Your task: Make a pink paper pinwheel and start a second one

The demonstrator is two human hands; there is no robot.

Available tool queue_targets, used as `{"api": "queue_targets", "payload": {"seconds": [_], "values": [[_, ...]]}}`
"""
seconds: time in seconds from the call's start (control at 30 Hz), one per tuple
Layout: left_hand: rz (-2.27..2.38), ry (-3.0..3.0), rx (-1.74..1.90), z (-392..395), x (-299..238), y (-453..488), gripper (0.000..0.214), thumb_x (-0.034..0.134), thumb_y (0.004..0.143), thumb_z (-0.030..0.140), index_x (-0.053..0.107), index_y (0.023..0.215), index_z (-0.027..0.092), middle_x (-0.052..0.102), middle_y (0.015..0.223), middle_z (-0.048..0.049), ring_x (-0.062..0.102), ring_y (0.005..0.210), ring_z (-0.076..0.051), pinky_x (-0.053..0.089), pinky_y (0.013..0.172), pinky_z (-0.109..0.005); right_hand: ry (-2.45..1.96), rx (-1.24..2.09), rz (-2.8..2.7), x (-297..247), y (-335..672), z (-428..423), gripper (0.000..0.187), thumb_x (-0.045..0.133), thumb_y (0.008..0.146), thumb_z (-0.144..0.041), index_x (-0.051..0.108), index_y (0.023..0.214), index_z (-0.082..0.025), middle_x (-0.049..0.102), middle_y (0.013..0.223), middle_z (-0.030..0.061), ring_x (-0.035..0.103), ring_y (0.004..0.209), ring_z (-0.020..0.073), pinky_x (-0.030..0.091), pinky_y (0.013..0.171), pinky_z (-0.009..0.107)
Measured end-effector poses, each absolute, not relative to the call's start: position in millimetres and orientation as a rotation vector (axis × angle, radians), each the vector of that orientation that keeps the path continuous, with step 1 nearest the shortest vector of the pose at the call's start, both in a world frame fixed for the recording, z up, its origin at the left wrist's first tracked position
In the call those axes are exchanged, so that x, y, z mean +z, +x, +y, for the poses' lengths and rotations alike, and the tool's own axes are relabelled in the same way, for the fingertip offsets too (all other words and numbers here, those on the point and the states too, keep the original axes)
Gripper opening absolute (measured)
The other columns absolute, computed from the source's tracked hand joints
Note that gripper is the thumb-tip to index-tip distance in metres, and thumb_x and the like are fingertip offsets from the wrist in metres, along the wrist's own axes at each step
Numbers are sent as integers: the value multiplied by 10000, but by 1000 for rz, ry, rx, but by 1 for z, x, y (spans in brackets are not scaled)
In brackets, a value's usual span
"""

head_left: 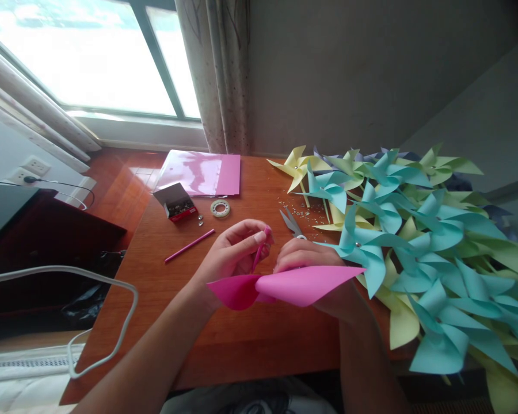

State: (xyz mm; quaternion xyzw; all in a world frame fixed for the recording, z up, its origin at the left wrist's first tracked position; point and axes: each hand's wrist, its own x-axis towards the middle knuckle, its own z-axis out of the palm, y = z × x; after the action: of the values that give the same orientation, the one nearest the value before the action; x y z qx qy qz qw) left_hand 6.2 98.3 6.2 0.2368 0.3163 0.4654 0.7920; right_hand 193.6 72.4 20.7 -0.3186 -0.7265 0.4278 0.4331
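Observation:
A bright pink paper pinwheel (304, 286) is held over the middle of the table, its curled blades turned toward me. My right hand (304, 254) is closed around its far side; those fingertips are partly hidden by the paper. Close by, my left hand (235, 250) pinches a slim pink stick-like piece (259, 257) between thumb and fingers, just above the pinwheel. Whether that piece joins the pinwheel, I cannot tell. A loose pink stick (190, 246) lies left of my left hand. Beyond my right hand are scissors (290, 223), their handles partly covered by it.
Many teal, yellow and green pinwheels (440, 328) crowd the table's right side. At the back left lie pink sheets in a clear sleeve (194, 172), an open small box (183, 214), metallic bits (201, 220) and a tape roll (220, 208). A white cable (129, 282) loops at left.

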Motion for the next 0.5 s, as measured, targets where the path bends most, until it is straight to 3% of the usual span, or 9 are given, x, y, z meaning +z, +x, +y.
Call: {"api": "queue_targets", "payload": {"seconds": [0.23,0.5], "values": [[718,484,1024,99,7,7,167,821,749,233,756,857,124,676,770,-46,603,678,-100,484,648,-195,-807,1076,-1802,23,191,73,201,658,918,-412,748,879,-237,690,828,53,668,753,201,529,712,329],[684,496,1008,97,5,6,145,817,754,204,737,865,154,675,774,-24,615,679,-106,492,645,-211,-798,1080,-1798,20,192,73,132,687,904,-344,748,884,-229,705,837,51,668,781,198,528,724,323]]}}
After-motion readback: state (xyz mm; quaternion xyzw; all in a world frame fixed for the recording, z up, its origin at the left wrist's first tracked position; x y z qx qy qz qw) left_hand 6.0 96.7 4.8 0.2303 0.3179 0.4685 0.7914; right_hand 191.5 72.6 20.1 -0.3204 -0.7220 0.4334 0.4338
